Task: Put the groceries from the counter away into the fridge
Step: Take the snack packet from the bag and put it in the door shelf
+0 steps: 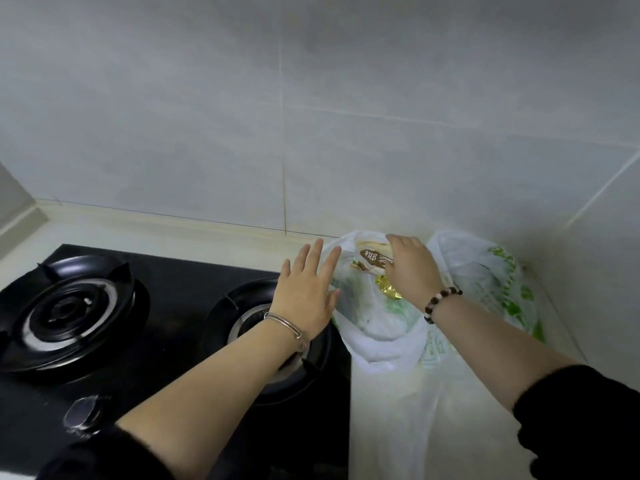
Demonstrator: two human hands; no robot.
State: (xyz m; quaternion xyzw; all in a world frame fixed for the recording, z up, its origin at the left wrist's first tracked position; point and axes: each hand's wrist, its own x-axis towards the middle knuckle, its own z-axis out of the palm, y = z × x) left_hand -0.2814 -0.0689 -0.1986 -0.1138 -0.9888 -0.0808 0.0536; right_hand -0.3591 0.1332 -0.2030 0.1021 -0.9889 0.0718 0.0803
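Note:
Two white plastic grocery bags with green print sit on the pale counter (398,427) by the tiled wall. The nearer bag (367,317) holds a packet with a brown label (374,259) and something in gold foil (386,289). My right hand (412,268) reaches into this bag, its fingers curled over the top of the packet. With straight fingers spread, my left hand (308,292) lies against the bag's left side. The second bag (491,285) stands behind and to the right, in the corner. No fridge is in view.
A black gas hob (166,299) with two burners fills the counter left of the bags; my left forearm crosses above the right burner (242,317). A control knob (85,415) sits at the hob's front. Tiled walls close the back and right.

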